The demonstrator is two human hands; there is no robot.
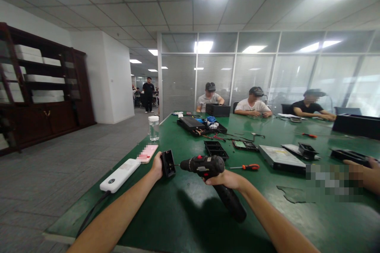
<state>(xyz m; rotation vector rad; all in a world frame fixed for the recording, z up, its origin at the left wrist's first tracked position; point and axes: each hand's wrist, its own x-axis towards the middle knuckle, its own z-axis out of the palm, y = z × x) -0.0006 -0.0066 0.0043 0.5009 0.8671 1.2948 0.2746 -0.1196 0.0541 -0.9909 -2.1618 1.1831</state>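
My left hand (158,166) grips a small black plastic housing (168,164), tipped up so that its hollow side faces right. In my right hand (224,179) is a black cordless drill (204,165) with red details, held by its handle. The drill's bit points left at the housing; whether the tip touches it I cannot tell. Behind the drill lies a black compartmented tray (216,150). An orange-handled screwdriver (251,167) rests just right of the drill.
A white power bank (120,176) with a cable, a pink phone (147,153) and a clear jar (153,128) line the left edge. A silver drive (282,158) lies to the right. A co-worker's hand (363,166) reaches in there; several people sit across the green table (154,221).
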